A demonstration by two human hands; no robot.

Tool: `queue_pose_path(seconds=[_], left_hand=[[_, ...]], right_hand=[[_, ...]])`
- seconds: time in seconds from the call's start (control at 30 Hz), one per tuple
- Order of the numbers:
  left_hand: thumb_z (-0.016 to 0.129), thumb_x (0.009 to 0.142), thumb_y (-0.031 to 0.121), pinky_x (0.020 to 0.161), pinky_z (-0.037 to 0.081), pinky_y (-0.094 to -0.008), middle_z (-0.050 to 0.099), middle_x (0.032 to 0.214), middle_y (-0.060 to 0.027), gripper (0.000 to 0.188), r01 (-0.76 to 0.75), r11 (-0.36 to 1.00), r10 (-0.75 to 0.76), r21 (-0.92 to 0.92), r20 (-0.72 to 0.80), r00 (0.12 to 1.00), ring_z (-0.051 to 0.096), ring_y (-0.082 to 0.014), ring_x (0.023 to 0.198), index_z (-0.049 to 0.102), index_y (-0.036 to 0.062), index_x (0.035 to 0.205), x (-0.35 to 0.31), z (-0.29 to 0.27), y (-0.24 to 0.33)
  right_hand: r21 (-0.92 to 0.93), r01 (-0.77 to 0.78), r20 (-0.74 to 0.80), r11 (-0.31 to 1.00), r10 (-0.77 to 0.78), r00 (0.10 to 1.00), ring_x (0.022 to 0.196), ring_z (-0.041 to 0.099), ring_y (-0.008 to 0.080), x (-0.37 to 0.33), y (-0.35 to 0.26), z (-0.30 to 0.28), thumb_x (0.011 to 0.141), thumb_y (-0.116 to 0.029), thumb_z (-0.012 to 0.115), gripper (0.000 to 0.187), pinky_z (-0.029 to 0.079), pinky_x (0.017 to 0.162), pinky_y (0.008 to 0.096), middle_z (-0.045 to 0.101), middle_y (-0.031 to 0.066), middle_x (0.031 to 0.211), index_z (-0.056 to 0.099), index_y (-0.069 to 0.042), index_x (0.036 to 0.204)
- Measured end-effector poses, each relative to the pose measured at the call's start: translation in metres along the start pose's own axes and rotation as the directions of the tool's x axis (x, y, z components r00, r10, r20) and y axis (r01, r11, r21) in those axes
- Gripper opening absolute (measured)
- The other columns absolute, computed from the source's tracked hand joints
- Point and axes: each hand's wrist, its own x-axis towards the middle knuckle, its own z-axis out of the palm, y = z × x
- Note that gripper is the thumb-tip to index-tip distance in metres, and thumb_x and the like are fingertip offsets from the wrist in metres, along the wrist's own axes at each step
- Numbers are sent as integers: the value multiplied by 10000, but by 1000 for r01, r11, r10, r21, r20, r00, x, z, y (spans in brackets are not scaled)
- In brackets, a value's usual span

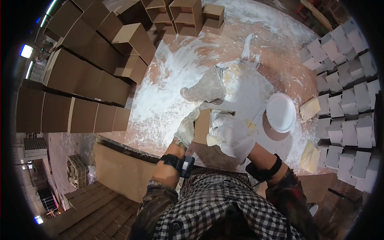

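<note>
A small brown cardboard box (202, 126) is held over the table in front of me, a pale lining showing inside its rim. My left hand (185, 127), in a white glove, is closed on the box's left side. My right hand (232, 137), also in a white glove, lies over the box's right part with its fingers curled; whatever they grip is hidden beneath the glove. Just beyond the box, a crumpled greyish cloth (206, 87) rests on the white-smeared tabletop (158, 96).
To the right is a round white lid or dish (281, 113), with yellowish sponge-like pieces (310, 109) near it. Several rows of white boxes (347, 98) stand at the far right. Brown open boxes (86, 112) are stacked on the left, others (186, 18) at the back.
</note>
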Motion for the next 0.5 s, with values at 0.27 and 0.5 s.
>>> queue_pose_path(seconds=[0.27,0.5], left_hand=[[551,975,307,973,498,-413,584,1223,-167,437,-7,998,7,65,-4,1000,586,-273,1099,511,2,1286,-6,6,3],[560,970,308,1006,472,-433,565,1285,-176,465,68,996,-64,-52,84,994,564,-298,1149,500,9,1320,-5,1,8]], right_hand=[[1,88,100,996,-88,991,882,596,298,-3,1,8,711,-110,633,145,473,788,374,616,121,883,684,-67,840],[-151,-508,262,848,530,806,908,592,348,-8,-3,-11,728,-153,619,161,471,805,406,609,195,896,673,-40,829]])
